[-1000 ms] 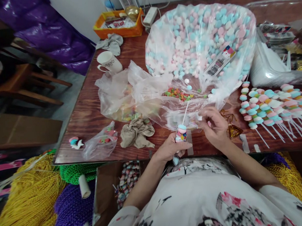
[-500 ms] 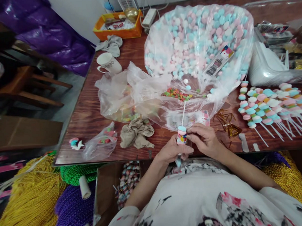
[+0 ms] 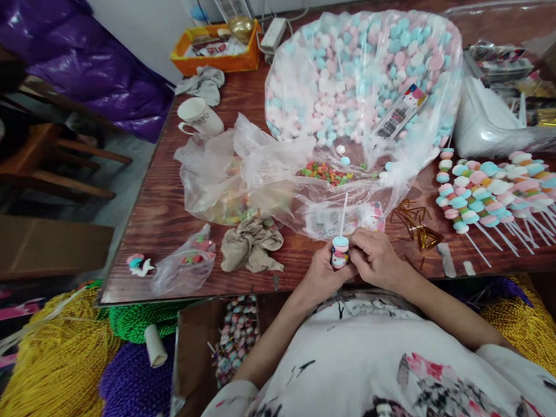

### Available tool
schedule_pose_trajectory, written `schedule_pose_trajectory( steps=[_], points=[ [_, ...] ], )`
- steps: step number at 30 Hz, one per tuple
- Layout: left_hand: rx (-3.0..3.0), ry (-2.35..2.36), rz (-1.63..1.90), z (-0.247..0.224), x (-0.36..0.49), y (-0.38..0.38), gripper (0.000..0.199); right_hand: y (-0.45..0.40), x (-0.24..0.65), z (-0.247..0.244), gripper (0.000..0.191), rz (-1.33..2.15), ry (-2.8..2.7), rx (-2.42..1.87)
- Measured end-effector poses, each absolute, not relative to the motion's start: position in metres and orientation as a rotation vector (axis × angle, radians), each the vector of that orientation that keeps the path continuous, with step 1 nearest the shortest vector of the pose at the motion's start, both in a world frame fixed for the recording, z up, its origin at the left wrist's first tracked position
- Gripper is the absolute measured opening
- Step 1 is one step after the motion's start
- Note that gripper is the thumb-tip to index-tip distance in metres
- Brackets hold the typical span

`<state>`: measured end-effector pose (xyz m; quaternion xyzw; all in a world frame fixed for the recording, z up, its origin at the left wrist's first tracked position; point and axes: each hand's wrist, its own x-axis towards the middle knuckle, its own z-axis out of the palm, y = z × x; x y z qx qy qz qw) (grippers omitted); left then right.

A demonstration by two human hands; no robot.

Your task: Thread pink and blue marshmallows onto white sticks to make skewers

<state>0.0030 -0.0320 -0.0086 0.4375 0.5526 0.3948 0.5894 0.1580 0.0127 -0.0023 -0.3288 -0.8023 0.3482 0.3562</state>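
Observation:
A marshmallow skewer (image 3: 340,249) in a printed wrapper stands upright at the table's front edge, its white stick pointing up and away from me. My left hand (image 3: 323,271) is closed round its lower part. From the other side, the fingers of my right hand (image 3: 376,257) pinch the wrapper; the fingertips are partly hidden. Just beyond lie printed wrappers (image 3: 322,222) and a clear bag with small coloured gummy rings (image 3: 327,172). Gold twist ties (image 3: 412,221) lie to the right of my right hand, and several bare marshmallow skewers (image 3: 482,193) are heaped farther right.
A large clear bag of pastel marshmallows (image 3: 345,64) fills the back. A plastic-lined bin (image 3: 490,122) stands at the right. To the left are a white mug (image 3: 201,116), a crumpled cloth (image 3: 251,245), a small bag (image 3: 183,262) and an orange tray (image 3: 220,62).
The wrapped skewer has shifted slightly right and now stands with its stick tilted a little right. My right hand has closed in against it, and its fingers are more curled.

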Motion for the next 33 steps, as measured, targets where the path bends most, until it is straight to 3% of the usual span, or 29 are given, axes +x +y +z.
schedule_pose_trajectory(
  steps=[3,11,15,20,33],
  points=[
    [0.814,1.198,0.972,-0.009,-0.002,-0.032,0.032,0.01,0.157,-0.003,0.013,1.007,-2.002,-0.771],
    [0.502,0.937,0.934,-0.009,-0.008,-0.029,0.042,0.006,0.149,-0.032,0.014,1.695,-1.288,-0.827],
    [0.517,0.994,0.978,-0.007,-0.003,-0.029,0.044,0.002,0.151,-0.027,0.008,1.359,-1.381,-0.906],
    [0.592,1.035,0.997,-0.008,-0.001,-0.032,0.046,0.003,0.157,-0.013,0.018,1.028,-1.736,-0.835],
    [0.803,1.1,0.912,-0.008,-0.006,-0.034,0.039,0.023,0.164,-0.013,0.009,1.007,-2.01,-0.651]
  ],
)
